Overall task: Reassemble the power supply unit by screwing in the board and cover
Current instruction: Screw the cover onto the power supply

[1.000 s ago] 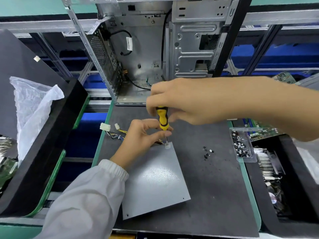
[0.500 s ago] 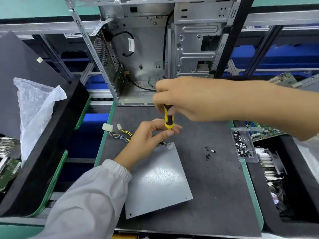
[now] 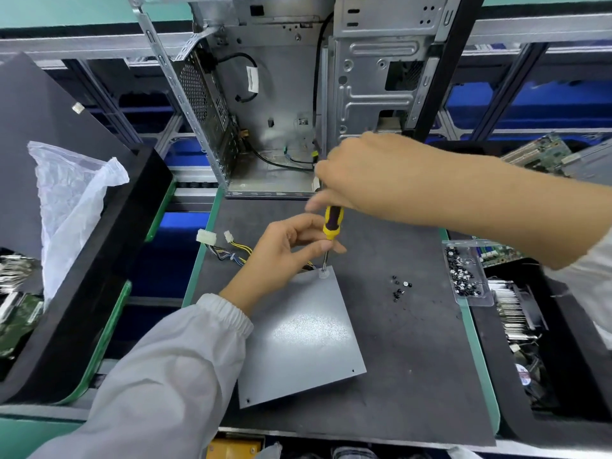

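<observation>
On the dark mat point(image 3: 397, 352) lies the plain, speckled-grey cover point(image 3: 298, 332).

Electronics repair workshop: open computer chassis point(image 3: 284, 104), bins of circuit boards point(image 3: 543, 154).

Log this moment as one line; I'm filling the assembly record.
step: driving cover screw | right hand: grips screwdriver | left hand: steadies shaft | tip: far corner of cover

screwdriver point(image 3: 332, 223): yellow-black handle | cover point(image 3: 298, 336): plain grey | mat point(image 3: 414, 359): dark grey; green edge | sleeve point(image 3: 172, 376): white
</observation>
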### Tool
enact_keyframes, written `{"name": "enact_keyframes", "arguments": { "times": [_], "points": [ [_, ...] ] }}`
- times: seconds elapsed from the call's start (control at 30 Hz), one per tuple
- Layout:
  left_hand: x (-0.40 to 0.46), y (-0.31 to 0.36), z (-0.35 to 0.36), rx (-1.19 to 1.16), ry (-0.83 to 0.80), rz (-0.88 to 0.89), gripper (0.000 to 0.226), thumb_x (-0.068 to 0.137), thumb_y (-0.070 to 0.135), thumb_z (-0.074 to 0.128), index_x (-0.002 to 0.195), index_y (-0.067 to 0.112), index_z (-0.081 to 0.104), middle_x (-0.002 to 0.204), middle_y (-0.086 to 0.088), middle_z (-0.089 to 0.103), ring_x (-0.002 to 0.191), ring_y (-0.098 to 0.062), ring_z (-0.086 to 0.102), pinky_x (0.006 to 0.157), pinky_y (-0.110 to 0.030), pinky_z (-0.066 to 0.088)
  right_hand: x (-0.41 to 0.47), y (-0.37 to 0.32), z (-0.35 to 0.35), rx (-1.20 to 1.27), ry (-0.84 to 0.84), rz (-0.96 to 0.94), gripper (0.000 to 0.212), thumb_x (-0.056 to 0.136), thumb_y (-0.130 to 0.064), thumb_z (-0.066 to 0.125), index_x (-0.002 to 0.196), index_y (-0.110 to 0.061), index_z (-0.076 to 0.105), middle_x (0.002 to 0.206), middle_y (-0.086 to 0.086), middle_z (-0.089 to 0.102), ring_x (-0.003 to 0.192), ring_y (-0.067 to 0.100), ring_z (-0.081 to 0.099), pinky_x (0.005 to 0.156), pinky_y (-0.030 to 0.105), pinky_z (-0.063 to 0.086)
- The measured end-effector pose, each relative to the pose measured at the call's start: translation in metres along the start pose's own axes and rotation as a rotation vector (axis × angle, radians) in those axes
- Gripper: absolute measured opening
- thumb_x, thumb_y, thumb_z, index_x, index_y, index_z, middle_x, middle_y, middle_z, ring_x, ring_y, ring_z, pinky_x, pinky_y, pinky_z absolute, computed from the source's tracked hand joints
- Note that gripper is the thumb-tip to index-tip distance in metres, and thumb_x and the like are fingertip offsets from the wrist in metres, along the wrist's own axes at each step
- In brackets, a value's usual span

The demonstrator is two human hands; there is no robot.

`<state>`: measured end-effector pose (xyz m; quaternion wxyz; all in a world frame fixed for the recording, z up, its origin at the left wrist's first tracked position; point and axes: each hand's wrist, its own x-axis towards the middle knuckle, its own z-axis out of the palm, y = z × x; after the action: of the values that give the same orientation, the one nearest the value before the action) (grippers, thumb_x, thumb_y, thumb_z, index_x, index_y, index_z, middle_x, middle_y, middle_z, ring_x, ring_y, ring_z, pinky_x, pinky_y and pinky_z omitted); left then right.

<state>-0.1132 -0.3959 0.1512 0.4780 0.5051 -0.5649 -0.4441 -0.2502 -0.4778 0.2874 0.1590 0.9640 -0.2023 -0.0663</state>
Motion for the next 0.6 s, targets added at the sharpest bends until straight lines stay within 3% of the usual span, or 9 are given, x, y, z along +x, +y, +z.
{"name": "enact_keyframes", "arguments": {
  "times": [0.07, 0.13, 0.2, 0.27, 0.33, 0.4, 0.47, 0.53, 0.6],
  "points": [
    [0.0, -0.001, 0.006, -0.037, 0.066, -0.023, 0.022, 0.081, 0.001, 0.075, 0.094, 0.005, 0.057, 0.075, -0.009, 0.074, 0.076, -0.029, 0.068, 0.079, -0.032, 0.053, 0.0, -0.007, -0.006, -0.057, 0.061, 0.121, 0.061, 0.092, -0.062, 0.029, 0.06, -0.011, 0.027, 0.059, 0.004, 0.029, 0.05, 0.022, 0.031, 0.054, 0.032, 0.029],
    [0.0, -0.003, 0.012, -0.04, 0.1, -0.031, 0.019, 0.08, 0.001, 0.074, 0.083, 0.008, 0.057, 0.071, -0.006, 0.073, 0.073, -0.024, 0.068, 0.075, -0.033, 0.051, -0.003, -0.006, -0.006, -0.036, 0.107, 0.141, 0.063, 0.09, -0.064, 0.028, 0.059, -0.01, 0.032, 0.06, 0.005, 0.032, 0.048, 0.02, 0.027, 0.05, 0.029, 0.023],
    [0.001, -0.005, 0.013, -0.059, 0.094, -0.049, 0.013, 0.082, 0.002, 0.071, 0.081, 0.006, 0.059, 0.074, -0.004, 0.075, 0.072, -0.015, 0.069, 0.072, -0.026, 0.05, -0.006, -0.001, -0.008, 0.09, 0.022, -0.015, 0.041, 0.094, -0.052, 0.042, 0.089, -0.013, 0.053, 0.09, 0.007, 0.047, 0.061, 0.028, 0.046, 0.051, 0.034, 0.032],
    [-0.001, -0.005, 0.009, -0.07, 0.074, -0.062, 0.011, 0.086, 0.001, 0.068, 0.085, -0.005, 0.059, 0.079, -0.004, 0.076, 0.069, -0.006, 0.068, 0.066, -0.016, 0.046, -0.008, 0.004, -0.013, 0.262, -0.063, -0.21, 0.019, 0.094, -0.023, 0.054, 0.113, -0.023, 0.051, 0.113, 0.0, 0.043, 0.076, 0.021, 0.048, 0.062, 0.039, 0.042],
    [-0.003, -0.003, 0.006, -0.043, 0.039, -0.061, 0.008, 0.09, 0.001, 0.064, 0.091, -0.007, 0.064, 0.09, -0.003, 0.077, 0.079, -0.003, 0.069, 0.07, -0.012, 0.047, -0.006, 0.005, -0.017, 0.248, -0.072, -0.222, 0.013, 0.097, -0.023, 0.05, 0.107, -0.019, 0.056, 0.105, 0.002, 0.047, 0.08, 0.017, 0.041, 0.069, 0.036, 0.041],
    [-0.004, -0.001, 0.006, 0.021, 0.023, -0.036, 0.009, 0.092, 0.004, 0.064, 0.096, 0.005, 0.072, 0.098, 0.003, 0.076, 0.092, -0.006, 0.067, 0.079, -0.017, 0.049, 0.0, 0.001, -0.012, 0.102, -0.042, -0.077, 0.039, 0.097, -0.045, 0.04, 0.089, -0.01, 0.054, 0.081, 0.007, 0.047, 0.076, 0.025, 0.044, 0.064, 0.036, 0.038],
    [-0.003, -0.001, 0.01, 0.048, 0.053, -0.025, 0.011, 0.087, 0.005, 0.07, 0.089, 0.015, 0.074, 0.094, 0.003, 0.071, 0.091, -0.008, 0.064, 0.082, -0.021, 0.049, 0.002, -0.007, -0.012, -0.038, 0.031, 0.052, 0.059, 0.092, -0.061, 0.03, 0.064, -0.009, 0.035, 0.061, 0.005, 0.03, 0.06, 0.027, 0.038, 0.052, 0.032, 0.031],
    [-0.003, -0.003, 0.013, 0.038, 0.094, -0.036, 0.014, 0.083, 0.004, 0.074, 0.083, 0.018, 0.074, 0.088, -0.004, 0.07, 0.083, -0.007, 0.062, 0.078, -0.022, 0.049, 0.002, -0.011, -0.012, -0.073, 0.11, 0.072, 0.063, 0.089, -0.066, 0.027, 0.058, -0.011, 0.025, 0.057, 0.003, 0.025, 0.049, 0.023, 0.029, 0.046, 0.027, 0.019],
    [-0.002, -0.004, 0.013, 0.011, 0.119, -0.062, 0.009, 0.08, 0.001, 0.075, 0.087, 0.008, 0.074, 0.084, 0.0, 0.073, 0.078, -0.006, 0.063, 0.073, -0.02, 0.05, -0.002, -0.008, -0.008, 0.019, 0.089, -0.019, 0.052, 0.092, -0.058, 0.038, 0.069, -0.012, 0.041, 0.068, 0.005, 0.038, 0.054, 0.026, 0.038, 0.046, 0.029, 0.022]
  ]
}}
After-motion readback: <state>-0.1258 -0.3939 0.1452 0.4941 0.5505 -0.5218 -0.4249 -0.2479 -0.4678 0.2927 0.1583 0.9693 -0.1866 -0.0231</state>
